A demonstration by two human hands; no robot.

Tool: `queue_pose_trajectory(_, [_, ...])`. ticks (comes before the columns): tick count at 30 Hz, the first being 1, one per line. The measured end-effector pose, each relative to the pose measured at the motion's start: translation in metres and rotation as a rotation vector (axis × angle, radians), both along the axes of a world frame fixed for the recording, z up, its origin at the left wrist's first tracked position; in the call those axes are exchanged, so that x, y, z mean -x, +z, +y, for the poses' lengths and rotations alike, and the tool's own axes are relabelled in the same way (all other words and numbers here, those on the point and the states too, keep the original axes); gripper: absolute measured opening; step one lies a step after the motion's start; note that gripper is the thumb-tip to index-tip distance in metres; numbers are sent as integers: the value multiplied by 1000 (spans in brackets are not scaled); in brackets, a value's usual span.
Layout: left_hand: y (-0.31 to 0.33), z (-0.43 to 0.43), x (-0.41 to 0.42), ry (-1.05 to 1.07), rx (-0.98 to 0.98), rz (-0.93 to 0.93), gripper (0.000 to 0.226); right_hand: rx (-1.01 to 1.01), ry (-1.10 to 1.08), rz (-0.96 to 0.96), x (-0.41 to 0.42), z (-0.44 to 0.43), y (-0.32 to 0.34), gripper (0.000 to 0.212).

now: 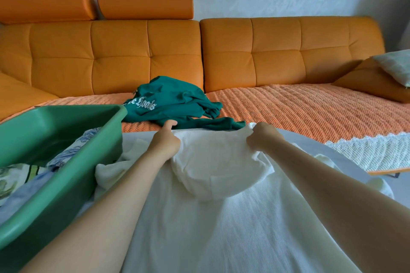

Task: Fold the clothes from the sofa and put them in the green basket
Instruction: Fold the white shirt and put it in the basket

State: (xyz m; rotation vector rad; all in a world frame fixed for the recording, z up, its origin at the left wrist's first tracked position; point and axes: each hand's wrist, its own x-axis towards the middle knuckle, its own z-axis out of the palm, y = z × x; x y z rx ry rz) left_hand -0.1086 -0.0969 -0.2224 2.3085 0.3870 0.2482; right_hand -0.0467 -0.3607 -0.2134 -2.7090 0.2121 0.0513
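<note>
Orange sofa [288,51] spans upper half of frame; woven orange cover [299,113] on seat. White garment [210,217] spread over lower centre, far end bunched between my hands. Green basket [66,186] at left edge, patterned clothes [64,154] inside. Dark green sweatshirt [175,99] crumpled on seat at centre, just beyond white garment. Left hand [165,141] and right hand [263,136] at centre: fingers of both curled, gripping far edge of white garment.
</note>
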Motion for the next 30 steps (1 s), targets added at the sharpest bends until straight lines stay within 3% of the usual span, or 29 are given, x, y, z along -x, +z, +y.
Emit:
queue_pose_trajectory(5, [14, 7, -6, 220, 950, -172, 58, -1067, -260, -38, -9, -2, 11, 48])
queue_pose_trajectory(6, [12, 11, -5, 223, 1010, -147, 54, -1167, -303, -36, -9, -4, 12, 50])
queue_pose_trajectory(7, [11, 13, -4, 205, 931, -100, 50, -1158, -310, -38, -8, -6, 12, 53])
queue_pose_trajectory(8, [8, 15, -1, 170, 706, -34, 47, -1039, -289, -57, -6, -7, 11, 56])
queue_pose_trajectory(10, [1, 14, 7, 135, 182, 81, 50, -698, -230, -106, -1, -6, 9, 60])
queue_pose_trajectory(12, [4, 10, 16, 120, -98, 57, 53, -426, -172, -97, 6, -4, 10, 59])
queue_pose_trajectory(14, [9, 1, 23, 80, -236, 26, 49, -232, -134, -47, 15, 0, 13, 64])
queue_pose_trajectory(19, [21, -25, 40, 47, -446, 300, 62, 113, -45, 35, 42, 6, 15, 79])
queue_pose_trajectory(22, [24, -29, 54, -29, -419, 276, 59, 157, 47, 41, 55, 6, 22, 61])
queue_pose_trajectory(24, [26, -27, 63, 10, -251, 118, 51, -42, 24, 42, 62, 5, 29, 47])
queue_pose_trajectory(25, [26, -27, 65, 73, -79, 4, 44, -264, -34, 34, 64, 4, 32, 47])
queue_pose_trajectory(28, [32, -29, 69, 250, 724, -183, 28, -1083, -307, 39, 67, 1, 40, 43])
queue_pose_trajectory(30, [33, -30, 75, 229, 1134, -170, 27, -1323, -402, 41, 76, -3, 44, 40])
